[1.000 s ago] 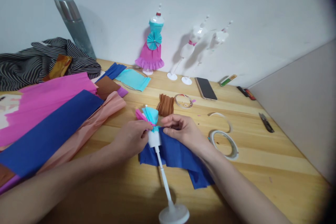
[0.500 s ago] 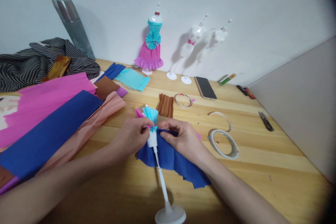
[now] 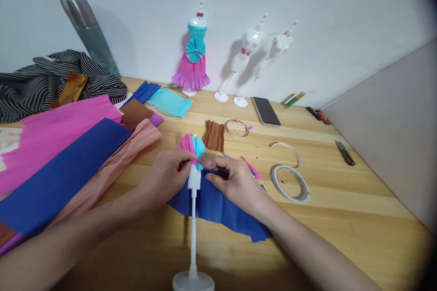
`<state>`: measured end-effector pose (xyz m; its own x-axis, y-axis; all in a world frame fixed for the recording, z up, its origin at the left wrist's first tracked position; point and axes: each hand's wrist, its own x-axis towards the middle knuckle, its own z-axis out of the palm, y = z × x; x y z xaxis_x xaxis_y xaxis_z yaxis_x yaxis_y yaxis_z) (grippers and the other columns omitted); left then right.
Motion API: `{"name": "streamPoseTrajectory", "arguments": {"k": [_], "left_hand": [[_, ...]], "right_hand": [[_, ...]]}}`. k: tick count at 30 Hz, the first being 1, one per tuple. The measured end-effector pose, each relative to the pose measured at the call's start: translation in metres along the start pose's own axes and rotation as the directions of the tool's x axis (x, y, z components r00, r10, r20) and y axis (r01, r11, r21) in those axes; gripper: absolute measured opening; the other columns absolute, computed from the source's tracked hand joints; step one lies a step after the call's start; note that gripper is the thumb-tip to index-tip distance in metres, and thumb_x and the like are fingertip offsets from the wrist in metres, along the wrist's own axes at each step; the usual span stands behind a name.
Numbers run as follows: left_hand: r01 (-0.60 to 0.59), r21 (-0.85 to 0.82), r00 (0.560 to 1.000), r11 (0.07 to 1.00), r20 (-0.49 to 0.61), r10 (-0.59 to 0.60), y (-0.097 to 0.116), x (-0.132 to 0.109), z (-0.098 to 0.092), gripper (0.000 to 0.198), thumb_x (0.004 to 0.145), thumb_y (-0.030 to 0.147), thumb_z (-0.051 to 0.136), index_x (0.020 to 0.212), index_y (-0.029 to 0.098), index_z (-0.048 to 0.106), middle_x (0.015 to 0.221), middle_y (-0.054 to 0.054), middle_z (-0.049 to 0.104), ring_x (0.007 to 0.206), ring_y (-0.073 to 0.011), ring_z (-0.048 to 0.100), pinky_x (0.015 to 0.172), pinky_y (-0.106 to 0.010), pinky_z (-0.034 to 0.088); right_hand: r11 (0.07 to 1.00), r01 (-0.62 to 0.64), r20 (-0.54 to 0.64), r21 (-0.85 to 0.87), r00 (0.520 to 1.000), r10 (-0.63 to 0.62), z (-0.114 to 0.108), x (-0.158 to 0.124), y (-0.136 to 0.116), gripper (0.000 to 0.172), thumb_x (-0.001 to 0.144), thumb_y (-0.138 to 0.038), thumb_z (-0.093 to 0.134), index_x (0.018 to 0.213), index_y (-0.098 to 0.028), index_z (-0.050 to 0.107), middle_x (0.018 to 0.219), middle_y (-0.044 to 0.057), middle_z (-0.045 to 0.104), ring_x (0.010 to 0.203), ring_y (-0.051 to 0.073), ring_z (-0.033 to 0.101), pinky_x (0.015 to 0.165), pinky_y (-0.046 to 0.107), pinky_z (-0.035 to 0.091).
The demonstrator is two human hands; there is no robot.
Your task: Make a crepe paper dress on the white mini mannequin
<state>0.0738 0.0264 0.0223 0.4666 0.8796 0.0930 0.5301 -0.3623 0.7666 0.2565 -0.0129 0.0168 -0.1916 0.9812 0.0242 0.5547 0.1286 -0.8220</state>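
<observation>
A miniature dress mannequin [image 3: 194, 181] stands upright on its thin pole and round white base [image 3: 193, 280]. Pink crepe paper [image 3: 186, 142] and turquoise crepe paper [image 3: 198, 146] cover its top and are gathered in at the waist. My left hand [image 3: 170, 170] is closed in a pinch at that waist, on the mannequin's left side. On the other side my right hand [image 3: 235, 179] has thumb and fingers closed on the upper edge of a blue crepe paper strip [image 3: 218, 207]. That strip hangs behind the pole and spreads to the right.
Sheets of pink [image 3: 68, 120] and blue crepe paper [image 3: 68, 168] lie at left. At the back stand a dressed mannequin [image 3: 196, 61] and two bare ones. A pleated brown piece [image 3: 214, 135], a phone [image 3: 266, 111], a tape roll [image 3: 291, 184] and a cutter [image 3: 344, 153] lie on the table.
The mannequin has turned and straightened, its base moving left, and more of the pink side shows. Both hands keep their places at the waist. The blue strip has shifted slightly left.
</observation>
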Motion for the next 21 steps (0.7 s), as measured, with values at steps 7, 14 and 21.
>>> {"name": "streamPoseTrajectory", "arguments": {"k": [7, 14, 21], "left_hand": [[0.017, -0.001, 1.000, 1.000, -0.005, -0.017, -0.003, 0.000, 0.000, 0.022, 0.080, 0.011, 0.050, 0.082, 0.016, 0.071, 0.077, -0.002, 0.071, 0.069, -0.0149, 0.061, 0.065, -0.025, 0.044], [-0.016, 0.058, 0.999, 0.998, -0.030, 0.018, -0.003, 0.002, -0.001, 0.020, 0.079, 0.010, 0.050, 0.079, 0.016, 0.070, 0.075, -0.002, 0.071, 0.068, -0.0145, 0.062, 0.066, -0.025, 0.046], [0.016, 0.079, 0.996, 0.997, -0.090, -0.009, -0.006, 0.006, -0.001, 0.020, 0.078, 0.011, 0.051, 0.081, 0.015, 0.070, 0.077, -0.002, 0.072, 0.070, -0.0149, 0.063, 0.065, -0.025, 0.045]], "right_hand": [[0.901, 0.304, 0.127, -0.311, 0.952, -0.277, -0.003, -0.006, -0.008, 0.028, 0.084, -0.013, 0.054, 0.107, -0.018, 0.070, 0.090, 0.008, 0.062, 0.082, 0.019, 0.060, 0.070, 0.030, 0.048], [0.762, 0.376, 0.212, -0.528, 0.927, -0.310, -0.001, -0.009, -0.010, 0.032, 0.089, -0.018, 0.049, 0.115, -0.022, 0.066, 0.093, 0.007, 0.058, 0.069, 0.016, 0.057, 0.056, 0.026, 0.040], [0.751, 0.389, 0.242, -0.533, 0.921, -0.305, 0.000, -0.008, -0.012, 0.031, 0.089, -0.018, 0.048, 0.115, -0.021, 0.065, 0.093, 0.007, 0.057, 0.068, 0.015, 0.056, 0.056, 0.026, 0.039]]}}
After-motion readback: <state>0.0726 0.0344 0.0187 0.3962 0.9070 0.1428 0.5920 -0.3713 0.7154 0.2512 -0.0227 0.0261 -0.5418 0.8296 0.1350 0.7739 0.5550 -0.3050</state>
